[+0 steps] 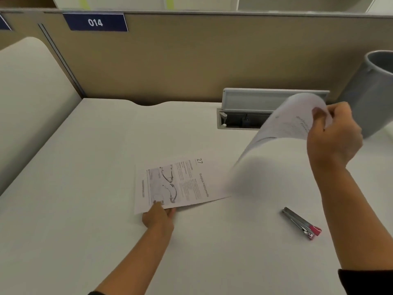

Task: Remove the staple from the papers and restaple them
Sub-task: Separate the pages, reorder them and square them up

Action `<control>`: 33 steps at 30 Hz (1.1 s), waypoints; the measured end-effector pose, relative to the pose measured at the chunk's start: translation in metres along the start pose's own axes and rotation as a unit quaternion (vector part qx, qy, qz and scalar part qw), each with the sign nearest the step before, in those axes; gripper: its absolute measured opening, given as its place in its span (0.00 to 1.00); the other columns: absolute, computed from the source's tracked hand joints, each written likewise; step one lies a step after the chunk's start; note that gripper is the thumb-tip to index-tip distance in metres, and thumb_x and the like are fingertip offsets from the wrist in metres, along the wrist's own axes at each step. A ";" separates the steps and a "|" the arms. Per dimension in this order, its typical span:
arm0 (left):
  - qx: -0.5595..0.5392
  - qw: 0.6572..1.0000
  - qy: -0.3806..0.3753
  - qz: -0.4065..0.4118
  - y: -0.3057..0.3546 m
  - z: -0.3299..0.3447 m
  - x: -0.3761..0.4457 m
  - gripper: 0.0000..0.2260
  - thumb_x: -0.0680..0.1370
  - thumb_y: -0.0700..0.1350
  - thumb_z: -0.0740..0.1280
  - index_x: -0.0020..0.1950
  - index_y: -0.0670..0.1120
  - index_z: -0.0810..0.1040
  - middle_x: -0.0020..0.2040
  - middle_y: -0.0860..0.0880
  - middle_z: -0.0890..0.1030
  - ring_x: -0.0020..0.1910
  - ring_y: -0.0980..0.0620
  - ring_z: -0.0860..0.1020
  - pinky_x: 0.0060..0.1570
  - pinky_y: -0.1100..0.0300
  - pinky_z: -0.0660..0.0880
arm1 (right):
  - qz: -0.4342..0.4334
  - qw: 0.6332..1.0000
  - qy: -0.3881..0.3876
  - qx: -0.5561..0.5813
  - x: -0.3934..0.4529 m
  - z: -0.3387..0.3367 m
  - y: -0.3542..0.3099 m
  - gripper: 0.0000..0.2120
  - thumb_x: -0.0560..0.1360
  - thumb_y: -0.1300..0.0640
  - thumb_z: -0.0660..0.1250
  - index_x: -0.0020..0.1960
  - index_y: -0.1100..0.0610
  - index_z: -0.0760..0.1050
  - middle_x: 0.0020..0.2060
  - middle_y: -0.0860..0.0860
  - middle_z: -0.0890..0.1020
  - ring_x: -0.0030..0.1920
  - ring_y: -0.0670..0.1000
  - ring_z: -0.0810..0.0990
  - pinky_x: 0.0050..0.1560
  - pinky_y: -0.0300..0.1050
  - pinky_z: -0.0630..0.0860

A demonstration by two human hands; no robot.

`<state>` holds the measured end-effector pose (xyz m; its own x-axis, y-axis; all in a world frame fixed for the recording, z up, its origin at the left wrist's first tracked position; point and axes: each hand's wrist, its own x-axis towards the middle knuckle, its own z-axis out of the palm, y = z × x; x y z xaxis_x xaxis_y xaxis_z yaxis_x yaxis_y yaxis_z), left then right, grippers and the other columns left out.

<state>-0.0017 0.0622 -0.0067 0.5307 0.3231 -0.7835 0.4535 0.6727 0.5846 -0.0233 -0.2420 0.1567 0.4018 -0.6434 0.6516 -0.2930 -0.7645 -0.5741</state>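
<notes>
A printed sheet (pixel 180 184) with drawings and text lies flat on the white desk. My left hand (pixel 158 216) holds its near corner, thumb on top and fingers under the edge. My right hand (pixel 333 139) pinches the edge of a second sheet (pixel 276 150) and holds it lifted and curled above the desk, blurred by motion; its lower part overlaps the right end of the flat sheet. A small silver stapler with a pink end (pixel 302 223) lies on the desk near my right forearm, touched by neither hand. No staple is visible.
An open grey cable tray with a raised lid (pixel 244 111) sits at the desk's back edge. A grey bin or cup (pixel 374 90) stands at the far right. A beige partition (pixel 191 56) with a "014" label closes the back; a cream panel (pixel 27 103) stands at left.
</notes>
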 end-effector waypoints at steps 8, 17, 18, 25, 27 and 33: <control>0.151 0.964 -0.121 -0.182 -0.043 -0.016 -0.033 0.13 0.81 0.47 0.57 0.50 0.37 0.71 0.36 0.35 0.82 0.31 0.41 0.81 0.25 0.53 0.79 | 0.139 0.981 -0.077 0.112 -0.017 0.028 0.002 0.09 0.77 0.54 0.61 0.45 0.60 0.71 0.40 0.53 0.74 0.37 0.52 0.70 0.29 0.31 0.63; 0.318 0.863 -0.354 -0.171 -0.010 0.001 -0.026 0.24 0.74 0.56 0.64 0.60 0.38 0.70 0.55 0.35 0.80 0.50 0.41 0.81 0.48 0.50 0.79 | 0.434 0.821 -0.298 0.220 -0.125 0.059 0.034 0.06 0.77 0.59 0.62 0.49 0.63 0.71 0.47 0.59 0.77 0.42 0.54 0.74 0.33 0.40 0.70; 0.299 0.868 -0.361 -0.164 -0.008 0.004 -0.024 0.25 0.73 0.56 0.65 0.62 0.39 0.69 0.57 0.35 0.80 0.53 0.41 0.80 0.52 0.49 0.78 | 0.463 0.797 -0.309 0.233 -0.137 0.059 0.036 0.07 0.77 0.60 0.62 0.51 0.63 0.72 0.48 0.60 0.77 0.44 0.55 0.74 0.38 0.43 0.73; 0.258 0.915 -0.310 -0.006 -0.028 0.020 -0.021 0.11 0.77 0.35 0.62 0.58 0.42 0.74 0.52 0.41 0.82 0.47 0.46 0.82 0.39 0.56 0.81 | 0.550 0.679 -0.379 0.305 -0.191 0.047 0.044 0.09 0.77 0.65 0.60 0.56 0.59 0.70 0.51 0.55 0.79 0.47 0.54 0.79 0.44 0.49 0.77; 0.301 0.915 -0.266 0.036 -0.026 0.018 -0.019 0.11 0.76 0.30 0.60 0.53 0.42 0.74 0.47 0.42 0.82 0.42 0.47 0.82 0.32 0.59 0.80 | 0.537 0.664 -0.419 0.308 -0.196 0.043 0.048 0.12 0.76 0.68 0.60 0.57 0.57 0.70 0.50 0.53 0.80 0.47 0.53 0.79 0.41 0.46 0.77; 0.319 0.915 -0.236 0.071 -0.013 0.012 -0.006 0.10 0.76 0.30 0.59 0.50 0.43 0.72 0.45 0.44 0.82 0.40 0.48 0.82 0.31 0.58 0.79 | 0.496 0.728 -0.414 0.231 -0.182 0.050 0.059 0.17 0.73 0.70 0.59 0.62 0.63 0.68 0.48 0.63 0.80 0.40 0.59 0.78 0.51 0.55 0.78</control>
<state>-0.0020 0.0436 -0.0076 0.7993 -0.0479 -0.5991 0.6010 0.0722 0.7960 -0.0708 -0.1683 -0.0205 0.6325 -0.4792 -0.6085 -0.5493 0.2764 -0.7886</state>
